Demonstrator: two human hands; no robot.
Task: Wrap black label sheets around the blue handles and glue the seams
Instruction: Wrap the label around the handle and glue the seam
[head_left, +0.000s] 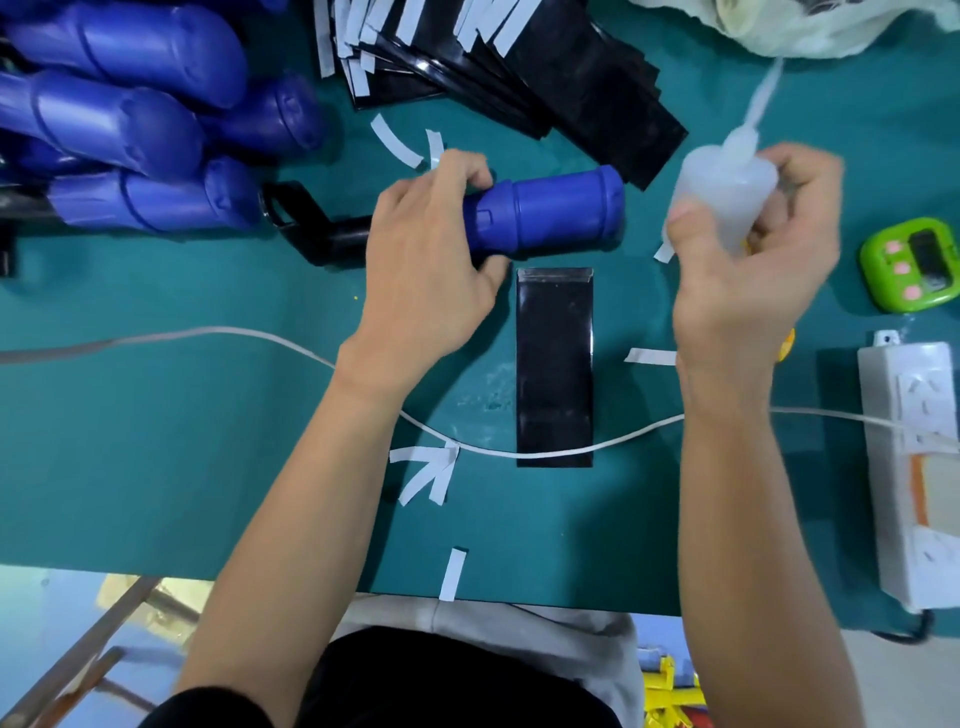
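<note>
On the teal surface (156, 415), 1 black label sheet (555, 364) lies at frame centre, long axis top to bottom. Just above its upper end the blue handle (550, 215) lies crosswise, gripped by the nearer left hand (426, 270); the right hand (753, 270) clasps a glue bottle (727, 192).

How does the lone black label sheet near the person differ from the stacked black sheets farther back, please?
The lone label sheet lies flat by itself; the stacked sheets overlap in a fanned pile. The stacked sheets carry white strips at their ends; the lone label sheet's far end shows a bare greyish band. A white cable crosses the lone label sheet, not the stacked sheets. Both are glossy black.
</note>
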